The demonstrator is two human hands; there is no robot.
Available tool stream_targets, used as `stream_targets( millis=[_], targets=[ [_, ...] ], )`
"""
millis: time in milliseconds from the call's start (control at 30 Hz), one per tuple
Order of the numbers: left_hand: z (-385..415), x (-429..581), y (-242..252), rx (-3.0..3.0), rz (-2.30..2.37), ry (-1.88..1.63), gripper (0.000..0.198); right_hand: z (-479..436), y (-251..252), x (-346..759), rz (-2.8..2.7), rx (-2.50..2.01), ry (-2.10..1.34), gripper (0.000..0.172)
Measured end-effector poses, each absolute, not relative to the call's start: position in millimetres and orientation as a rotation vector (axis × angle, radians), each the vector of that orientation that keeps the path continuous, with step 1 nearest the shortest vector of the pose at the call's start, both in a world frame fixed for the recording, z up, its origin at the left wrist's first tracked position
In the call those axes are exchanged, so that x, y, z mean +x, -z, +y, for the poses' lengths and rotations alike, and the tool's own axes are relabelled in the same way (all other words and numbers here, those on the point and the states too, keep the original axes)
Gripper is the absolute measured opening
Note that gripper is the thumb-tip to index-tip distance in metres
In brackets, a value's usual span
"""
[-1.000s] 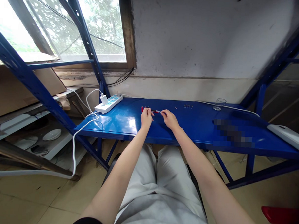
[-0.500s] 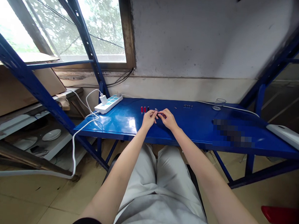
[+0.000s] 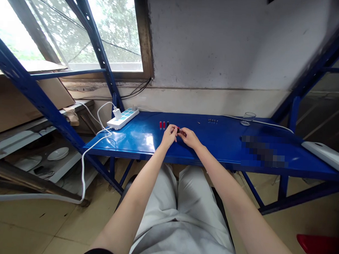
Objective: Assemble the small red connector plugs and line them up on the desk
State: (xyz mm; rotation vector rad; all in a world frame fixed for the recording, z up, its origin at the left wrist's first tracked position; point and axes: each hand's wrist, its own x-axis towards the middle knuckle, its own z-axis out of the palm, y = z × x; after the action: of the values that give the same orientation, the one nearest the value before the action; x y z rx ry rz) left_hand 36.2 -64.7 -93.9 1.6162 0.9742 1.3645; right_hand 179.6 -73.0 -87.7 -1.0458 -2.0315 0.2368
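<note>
My left hand (image 3: 169,135) and my right hand (image 3: 188,137) meet low over the blue tabletop, the fingers of both pinched together. Between the fingertips shows a small dark-and-red piece (image 3: 178,130), mostly covered and too small to name exactly. Just left of my left hand, two small red cylinders (image 3: 162,125) stand side by side on the table. A small black piece (image 3: 167,124) is right behind the left hand, partly hidden by it.
Several tiny metallic pieces (image 3: 213,121) stand in a row at the back of the blue table (image 3: 129,142), near a small loose bit (image 3: 198,123). A clear glass (image 3: 248,118) is farther right. A white power strip (image 3: 123,118) with cables lies at the left.
My right fingers have lowered and turned slightly at the fingertips. A pale, translucent-looking end seen between the hands before is replaced by a dark-and-red one.
</note>
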Motion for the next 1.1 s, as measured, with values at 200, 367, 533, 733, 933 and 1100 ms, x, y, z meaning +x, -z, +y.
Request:
stream_targets(
  millis=[200,367,533,733,933,1100],
  targets=[
    [-69.6,35.7,88.9,1.618,1.056,-1.439,0.018,-72.3,84.7,186.2,-1.91,-1.185,-0.133,0.023],
    [-73.0,34.8,86.4,1.644,1.111,-1.41,0.02,-64.2,87.5,200.5,-1.592,-1.354,-0.157,0.024],
    [-71.1,34.2,88.0,1.618,1.125,-1.416,0.02,-46.8,89.5,214.2,-1.422,-1.428,-0.362,0.025],
    [-68.9,33.9,90.1,1.614,1.133,-1.394,0.021,-23.4,89.2,239.9,-1.449,-1.651,-0.301,0.015],
    [-71.0,34.0,89.1,1.644,1.145,-1.369,0.02,-6.2,93.3,256.8,-1.486,-1.706,-0.225,0.012],
    [-71.5,34.3,88.9,1.65,1.149,-1.357,0.018,0.1,91.6,252.1,-1.522,-1.775,-0.248,0.01]
  ],
)
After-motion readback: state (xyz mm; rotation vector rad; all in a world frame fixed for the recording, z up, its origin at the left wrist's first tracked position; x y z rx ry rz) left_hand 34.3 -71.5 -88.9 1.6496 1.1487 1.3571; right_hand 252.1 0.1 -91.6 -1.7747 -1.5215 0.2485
